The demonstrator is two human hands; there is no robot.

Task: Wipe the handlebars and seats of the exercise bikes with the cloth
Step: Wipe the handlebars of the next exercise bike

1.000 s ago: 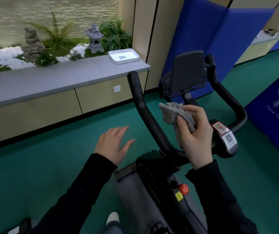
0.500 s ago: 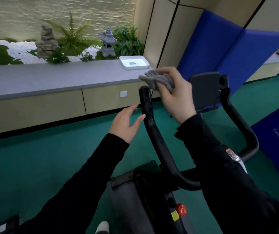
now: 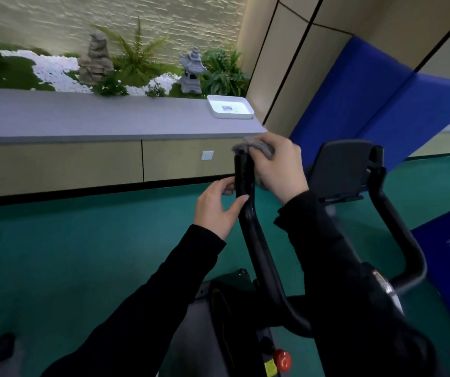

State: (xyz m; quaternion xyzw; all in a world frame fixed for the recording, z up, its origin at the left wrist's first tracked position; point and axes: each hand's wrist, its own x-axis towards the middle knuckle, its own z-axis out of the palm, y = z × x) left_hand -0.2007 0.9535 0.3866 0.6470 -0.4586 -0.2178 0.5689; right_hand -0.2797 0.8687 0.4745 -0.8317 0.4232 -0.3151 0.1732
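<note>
Grey cloth (image 3: 256, 148) sits bunched under the right hand (image 3: 277, 165), which closes on it over the tip of the left handlebar (image 3: 245, 186). Just below that grip, the left hand (image 3: 217, 206) pinches the same bar between thumb and fingers, steadying it. The right handlebar (image 3: 398, 229) stands well apart, bare. The risk, I judge: the loose wad slips off the rounded end, so the downward wipe cleans only one side.
</note>
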